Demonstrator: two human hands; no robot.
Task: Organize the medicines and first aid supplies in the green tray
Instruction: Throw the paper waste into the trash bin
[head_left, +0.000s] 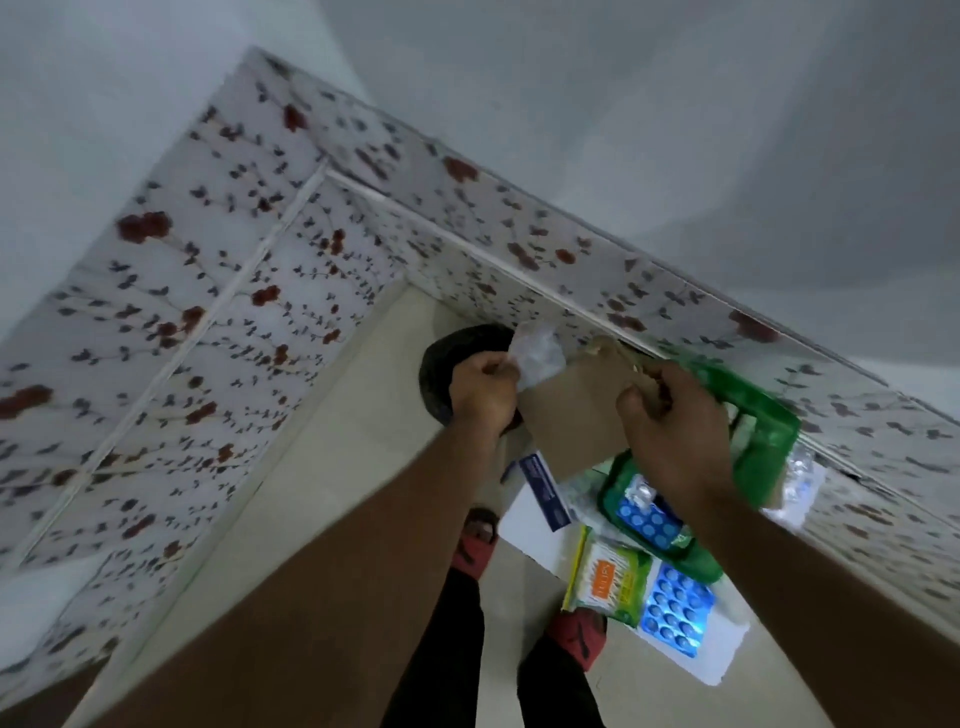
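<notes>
Green tray (769, 415) sat on the white bench (524, 519) toward four o'clock of my view, hard against the flowered wall (208, 291), with a blue blister strip (647, 512) lying inside it. I saw my left hand (480, 395) pinched on a crumpled clear packet (537, 353) and my right hand (672, 421) gripping the top edge of a brown paper bag (576, 421), both held just at ten o'clock of the tray. At six o'clock of the tray lay a cotton-swab pack (605, 577) touching another blue blister sheet (675, 608), and at nine o'clock a blue-and-white box (545, 491).
</notes>
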